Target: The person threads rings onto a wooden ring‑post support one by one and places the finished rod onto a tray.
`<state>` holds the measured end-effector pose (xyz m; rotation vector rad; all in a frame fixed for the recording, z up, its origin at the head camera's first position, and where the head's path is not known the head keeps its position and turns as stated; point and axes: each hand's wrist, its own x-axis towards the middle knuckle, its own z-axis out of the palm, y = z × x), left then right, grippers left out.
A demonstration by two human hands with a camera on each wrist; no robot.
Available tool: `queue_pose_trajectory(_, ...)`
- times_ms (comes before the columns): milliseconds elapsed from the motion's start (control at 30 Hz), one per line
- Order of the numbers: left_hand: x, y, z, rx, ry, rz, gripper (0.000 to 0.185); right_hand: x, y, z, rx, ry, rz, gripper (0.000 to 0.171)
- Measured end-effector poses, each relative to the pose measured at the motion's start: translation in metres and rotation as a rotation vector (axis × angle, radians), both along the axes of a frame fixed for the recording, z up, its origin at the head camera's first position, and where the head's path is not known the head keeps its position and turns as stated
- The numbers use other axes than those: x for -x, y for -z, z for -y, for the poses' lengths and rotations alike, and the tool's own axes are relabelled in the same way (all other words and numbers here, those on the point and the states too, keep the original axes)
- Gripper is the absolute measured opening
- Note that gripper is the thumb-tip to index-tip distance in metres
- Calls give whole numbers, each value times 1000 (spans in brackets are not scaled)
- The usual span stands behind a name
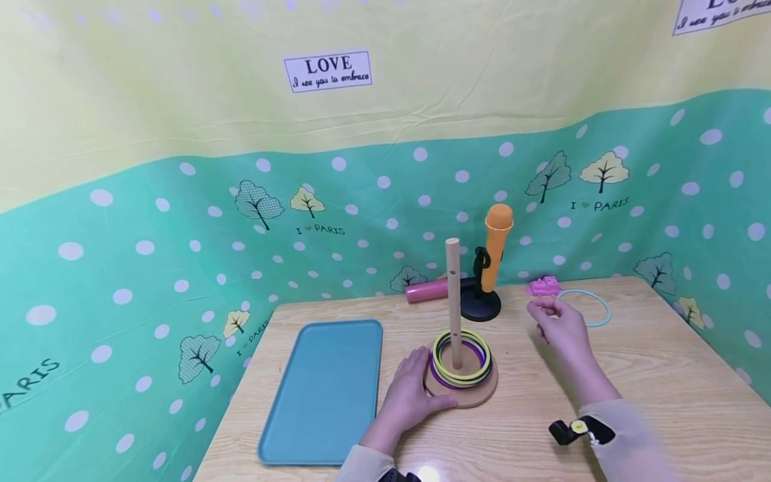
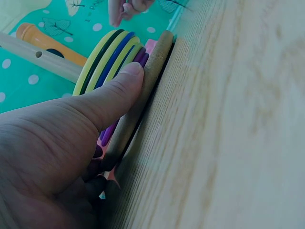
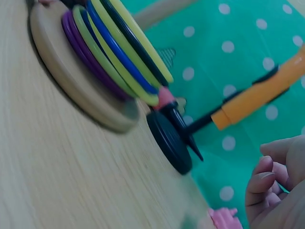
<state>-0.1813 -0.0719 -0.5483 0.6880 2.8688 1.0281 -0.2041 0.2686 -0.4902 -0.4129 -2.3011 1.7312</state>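
A wooden ring stacker with a round base [image 1: 477, 399] and an upright peg [image 1: 454, 281] stands in the middle of the table. Several thin rings [image 2: 102, 62] in yellow, black, blue, green and purple lie stacked round the peg. My left hand [image 1: 408, 391] grips the base from its left side, thumb along the near edge; the left wrist view shows the thumb against the lowest rings, other fingers partly hidden. To the right, my right hand [image 1: 560, 327] is raised over the table, fingers loosely curled, holding nothing. A light blue ring [image 1: 597, 325] lies just beyond it.
Left of the stacker lies a blue tray [image 1: 328, 388]. Behind the peg, an orange toy microphone [image 1: 495, 254] leans on a black stand [image 1: 482, 308], beside a pink cylinder [image 1: 426, 291]. A small pink toy [image 1: 545, 286] sits near the patterned cloth backdrop [image 1: 325, 268].
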Motion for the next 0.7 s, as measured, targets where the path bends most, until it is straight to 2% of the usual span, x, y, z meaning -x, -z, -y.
queue_pose_trajectory(333, -1, 0, 0, -4, -1, 8, 122, 9, 3, -49, 28, 171, 24, 46)
queue_pose_trajectory(700, -1, -1, 0, -9, -5, 5, 121, 7, 22, -93, -16, 258, 89, 52)
